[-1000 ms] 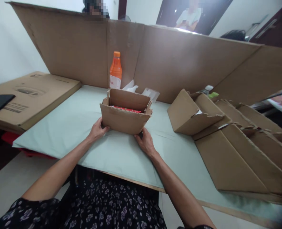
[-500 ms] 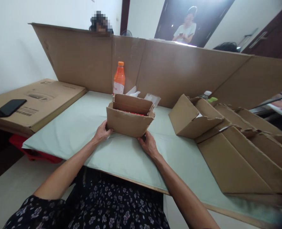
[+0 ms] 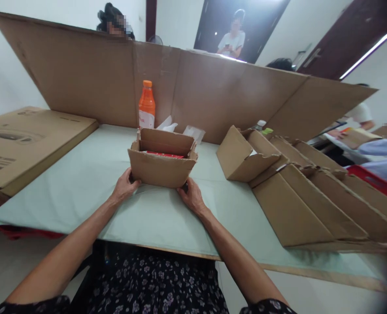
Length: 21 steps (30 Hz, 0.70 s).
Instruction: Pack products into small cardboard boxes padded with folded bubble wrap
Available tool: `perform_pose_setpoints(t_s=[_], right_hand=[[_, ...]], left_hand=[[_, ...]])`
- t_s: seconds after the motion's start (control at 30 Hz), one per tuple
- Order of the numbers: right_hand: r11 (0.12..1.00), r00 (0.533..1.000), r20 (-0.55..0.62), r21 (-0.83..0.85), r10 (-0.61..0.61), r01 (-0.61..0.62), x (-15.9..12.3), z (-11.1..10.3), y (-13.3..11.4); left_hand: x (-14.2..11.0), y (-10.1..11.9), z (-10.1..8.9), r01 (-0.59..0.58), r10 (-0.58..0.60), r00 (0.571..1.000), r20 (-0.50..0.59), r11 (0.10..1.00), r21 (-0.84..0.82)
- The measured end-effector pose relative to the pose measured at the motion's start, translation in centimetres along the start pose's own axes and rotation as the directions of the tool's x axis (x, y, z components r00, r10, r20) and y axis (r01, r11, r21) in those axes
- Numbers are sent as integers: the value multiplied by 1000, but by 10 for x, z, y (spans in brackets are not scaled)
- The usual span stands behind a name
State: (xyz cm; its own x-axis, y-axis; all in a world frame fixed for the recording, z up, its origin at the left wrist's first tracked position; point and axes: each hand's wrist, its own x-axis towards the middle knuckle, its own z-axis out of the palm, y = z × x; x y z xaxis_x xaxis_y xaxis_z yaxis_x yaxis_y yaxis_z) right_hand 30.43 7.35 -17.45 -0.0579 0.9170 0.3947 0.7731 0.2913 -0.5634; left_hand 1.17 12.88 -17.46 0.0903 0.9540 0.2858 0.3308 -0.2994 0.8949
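From where I'm standing, the small open-topped box [image 3: 162,169] is sitting on the pale green cloth [image 3: 82,187], in front of the person and between both hands. The left hand [image 3: 125,186] is gripping its near lower left corner, thumb lying along the front and fingers going round the side; the right hand [image 3: 192,196] is mirroring that at the other corner. Both sets of fingers are pinching cardboard against the thumbs, though I cannot tell whether they are spread or pressed together, since the box is hiding most of them. Something red [image 3: 164,155] is showing inside, below the ragged rim. What is worrying me is how low those grips are sitting: if the box were lifted unevenly, the red contents could be sliding to one end and tipping it. Squeezing too hard could be buckling the thin walls, and the torn edges could be catching skin or ripping further. Pushing it away carelessly could be knocking the orange bottle [image 3: 147,107] just behind it, while swinging it right could be bumping the leaning row of cardboard boxes [image 3: 307,209] and shoving them askew.
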Motion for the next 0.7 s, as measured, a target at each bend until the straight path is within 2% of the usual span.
perform_pose_setpoints(t_s=[0.47,0.7], right_hand=[[999,999,22,38,29,-30,-4,1,4],[999,999,7,30,39,-39,-4,0,3]], left_hand=[[-2,10,-1,54,-53,998,-18,996,70],[-2,11,-1,43,-42,999,-15,996,73]])
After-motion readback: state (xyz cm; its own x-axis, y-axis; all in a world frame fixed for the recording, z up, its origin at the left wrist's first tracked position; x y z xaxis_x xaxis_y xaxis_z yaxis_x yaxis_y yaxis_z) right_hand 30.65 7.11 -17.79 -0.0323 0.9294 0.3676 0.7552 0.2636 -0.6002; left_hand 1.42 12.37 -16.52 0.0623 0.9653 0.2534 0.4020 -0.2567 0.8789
